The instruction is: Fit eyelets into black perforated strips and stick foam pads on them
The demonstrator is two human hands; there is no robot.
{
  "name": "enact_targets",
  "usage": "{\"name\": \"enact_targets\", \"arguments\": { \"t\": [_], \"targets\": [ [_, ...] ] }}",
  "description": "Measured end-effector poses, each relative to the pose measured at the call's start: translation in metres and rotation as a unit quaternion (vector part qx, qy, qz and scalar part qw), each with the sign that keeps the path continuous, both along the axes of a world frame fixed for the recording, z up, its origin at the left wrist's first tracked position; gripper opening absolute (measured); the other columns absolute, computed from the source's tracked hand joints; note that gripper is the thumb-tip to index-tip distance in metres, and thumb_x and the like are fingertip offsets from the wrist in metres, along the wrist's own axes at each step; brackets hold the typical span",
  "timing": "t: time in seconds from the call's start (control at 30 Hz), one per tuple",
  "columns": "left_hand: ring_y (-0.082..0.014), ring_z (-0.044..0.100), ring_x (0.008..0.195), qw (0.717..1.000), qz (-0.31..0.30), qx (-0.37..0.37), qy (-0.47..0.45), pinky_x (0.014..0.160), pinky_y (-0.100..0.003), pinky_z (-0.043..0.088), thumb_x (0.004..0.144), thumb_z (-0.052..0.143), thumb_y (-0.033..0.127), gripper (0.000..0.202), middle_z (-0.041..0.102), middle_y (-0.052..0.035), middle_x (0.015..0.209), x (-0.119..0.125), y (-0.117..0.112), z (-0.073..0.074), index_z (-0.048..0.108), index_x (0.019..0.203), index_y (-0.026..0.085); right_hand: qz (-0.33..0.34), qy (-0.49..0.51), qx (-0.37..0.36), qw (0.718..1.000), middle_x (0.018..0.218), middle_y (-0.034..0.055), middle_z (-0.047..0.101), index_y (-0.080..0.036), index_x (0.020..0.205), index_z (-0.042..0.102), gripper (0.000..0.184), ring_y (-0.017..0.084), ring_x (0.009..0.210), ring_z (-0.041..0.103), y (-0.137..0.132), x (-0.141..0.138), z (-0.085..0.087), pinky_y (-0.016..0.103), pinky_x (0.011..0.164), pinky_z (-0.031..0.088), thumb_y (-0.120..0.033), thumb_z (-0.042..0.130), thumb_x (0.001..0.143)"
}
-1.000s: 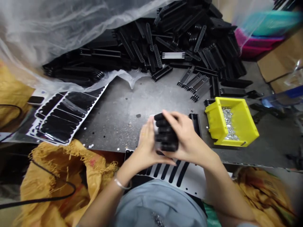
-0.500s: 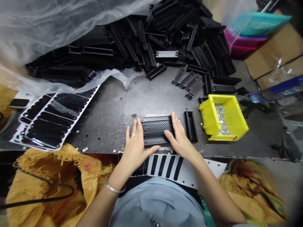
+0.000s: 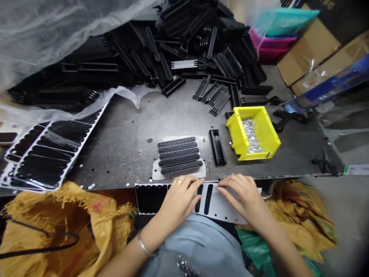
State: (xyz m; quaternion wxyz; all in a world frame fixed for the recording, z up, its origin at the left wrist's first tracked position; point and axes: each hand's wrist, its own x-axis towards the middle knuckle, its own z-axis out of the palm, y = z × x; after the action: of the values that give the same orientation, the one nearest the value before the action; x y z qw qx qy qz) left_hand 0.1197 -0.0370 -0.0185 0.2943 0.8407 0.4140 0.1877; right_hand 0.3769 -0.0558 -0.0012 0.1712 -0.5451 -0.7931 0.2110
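The left hand (image 3: 182, 195) and right hand (image 3: 245, 195) bend over the sticker sheet (image 3: 217, 207); I cannot tell whether either grips it.

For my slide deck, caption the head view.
Left grip and right grip at a white sheet of black strips, near patterned black bars and a yellow bin.
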Motion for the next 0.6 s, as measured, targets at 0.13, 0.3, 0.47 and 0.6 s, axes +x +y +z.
{"name": "enact_targets", "arguments": {
  "t": [0.13, 0.3, 0.47, 0.6],
  "targets": [
    [-0.0228, 0.064, 0.1, 0.999, 0.023, -0.004, -0.036, 0.09, -0.038, 0.048, 0.103, 0.061, 0.025, 0.034, 0.072, -0.0063, 0.109, -0.015, -0.009, -0.002, 0.059, 0.137, 0.02, -0.072, 0.033, 0.008, 0.997, 0.103, 0.0038, 0.07, -0.024, 0.108, 0.067, 0.01, 0.02, 0.094, 0.065, -0.012, 0.019, 0.006, 0.036, 0.085, 0.047, -0.032, 0.061, 0.104],
    [-0.016, 0.061, 0.073, 0.996, 0.057, -0.007, -0.073, 0.074, -0.033, 0.038, 0.105, 0.06, 0.026, 0.012, 0.075, 0.0022, 0.084, -0.014, -0.011, 0.008, 0.072, 0.104, 0.024, 0.033, 0.082, 0.046, 0.995, 0.12, 0.0081, 0.071, -0.025, 0.127, 0.066, 0.026, 0.022, 0.107, 0.068, -0.008, -0.011, 0.006, 0.038, 0.091, 0.054, -0.022, 0.064, 0.101],
    [-0.0125, 0.062, 0.064, 0.981, 0.13, -0.01, -0.146, 0.069, -0.031, 0.038, 0.102, 0.062, 0.022, 0.014, 0.076, 0.0038, 0.078, -0.02, -0.003, 0.016, 0.073, 0.093, 0.023, 0.101, 0.164, 0.107, 0.975, 0.145, 0.0171, 0.059, -0.022, 0.14, 0.063, 0.043, 0.02, 0.101, 0.067, 0.016, -0.053, -0.009, 0.039, 0.089, 0.061, -0.012, 0.065, 0.098],
    [-0.0131, 0.066, 0.067, 0.967, 0.199, 0.023, -0.158, 0.07, -0.031, 0.042, 0.1, 0.065, 0.019, 0.011, 0.079, 0.0027, 0.083, -0.025, -0.005, 0.008, 0.072, 0.093, 0.022, 0.151, 0.292, 0.043, 0.944, 0.131, 0.011, 0.066, -0.027, 0.122, 0.072, 0.033, 0.023, 0.112, 0.068, 0.014, -0.046, -0.006, 0.044, 0.096, 0.06, -0.009, 0.067, 0.096]
  ]
}}
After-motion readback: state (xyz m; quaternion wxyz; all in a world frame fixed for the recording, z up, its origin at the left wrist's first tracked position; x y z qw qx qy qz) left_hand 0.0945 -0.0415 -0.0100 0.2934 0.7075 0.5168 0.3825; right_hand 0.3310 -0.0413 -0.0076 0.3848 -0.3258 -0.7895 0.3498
